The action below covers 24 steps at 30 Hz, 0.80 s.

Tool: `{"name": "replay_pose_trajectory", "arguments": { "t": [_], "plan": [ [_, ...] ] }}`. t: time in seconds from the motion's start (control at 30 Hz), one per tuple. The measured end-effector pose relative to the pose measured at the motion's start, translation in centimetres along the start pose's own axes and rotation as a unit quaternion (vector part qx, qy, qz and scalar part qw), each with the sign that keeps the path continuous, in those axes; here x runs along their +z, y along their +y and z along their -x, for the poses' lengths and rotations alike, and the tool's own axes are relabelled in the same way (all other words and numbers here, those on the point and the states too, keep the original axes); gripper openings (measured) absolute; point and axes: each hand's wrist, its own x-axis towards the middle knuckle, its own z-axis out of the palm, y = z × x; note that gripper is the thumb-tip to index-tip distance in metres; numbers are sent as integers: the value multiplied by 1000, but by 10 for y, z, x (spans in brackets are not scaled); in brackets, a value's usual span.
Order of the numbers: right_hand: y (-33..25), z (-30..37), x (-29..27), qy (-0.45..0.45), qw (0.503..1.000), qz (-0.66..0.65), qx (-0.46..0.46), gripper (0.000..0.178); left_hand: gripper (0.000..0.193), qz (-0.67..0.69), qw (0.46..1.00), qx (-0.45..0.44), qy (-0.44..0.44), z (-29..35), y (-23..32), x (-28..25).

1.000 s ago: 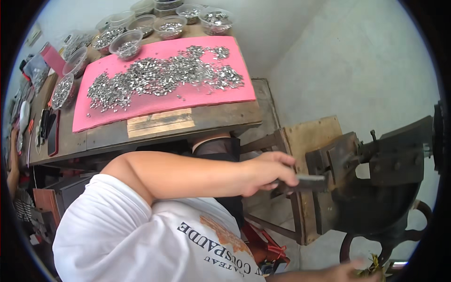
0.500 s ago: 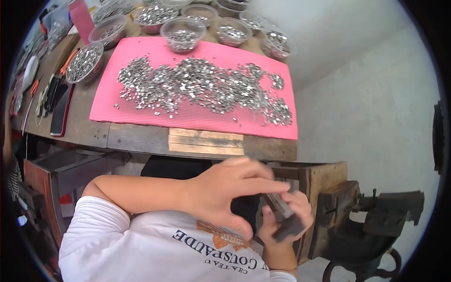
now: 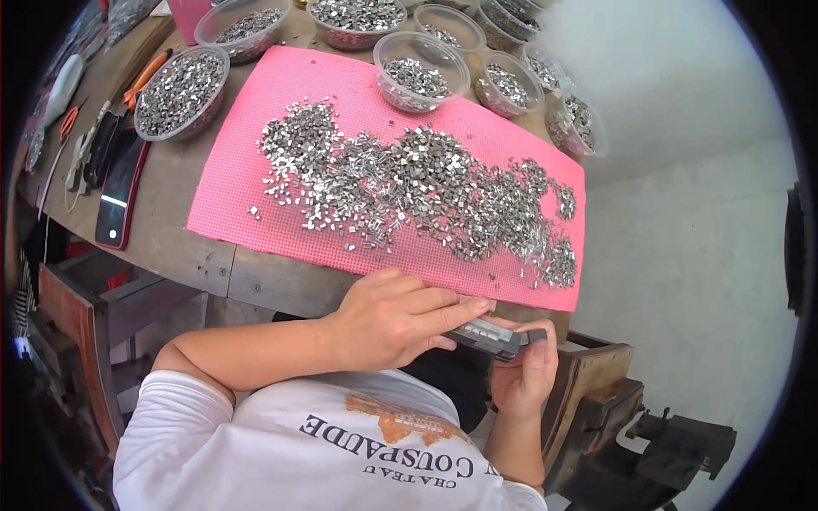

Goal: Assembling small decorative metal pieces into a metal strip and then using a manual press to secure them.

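Observation:
Just off the table's front edge, both hands hold a dark, narrow metal holder (image 3: pixel 487 338) with a row of small silver pieces along its top. My left hand (image 3: pixel 394 319) lies over its left end, fingers pressed against the side and top. My right hand (image 3: pixel 527 375) grips the right end from below, thumb and fingers around a dark grey end piece. Beyond them, a pink textured mat (image 3: pixel 247 204) bears a wide spread of small silver metal pieces (image 3: pixel 426 175), loosely heaped. Part of the holder is hidden under my left fingers.
Clear plastic tubs of silver pieces line the far side, one tub (image 3: pixel 422 72) on the mat and another tub (image 3: pixel 181 94) at the left. A phone (image 3: pixel 122 192) and orange-handled scissors (image 3: pixel 70 119) lie left. A dark metal machine (image 3: pixel 665 451) stands lower right.
My hands have come together; the left now rests on the holder, which has turned more level and moved up toward the mat. The view has shifted, so the table appears lower and farther right.

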Motion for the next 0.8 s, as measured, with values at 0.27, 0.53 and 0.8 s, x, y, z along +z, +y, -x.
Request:
{"name": "replay_pose_trajectory", "arguments": {
  "t": [0.27,0.53,0.8],
  "plan": [
    [11,-10,-41,5,932,358,-59,20,52,56,997,10,46,38,-18,-15],
    [45,-17,-47,24,826,546,-140,17,58,613,683,-195,345,88,-6,-43],
    [55,-17,-52,60,815,554,-161,18,37,132,867,-180,446,96,-31,-59]
  ]
}}
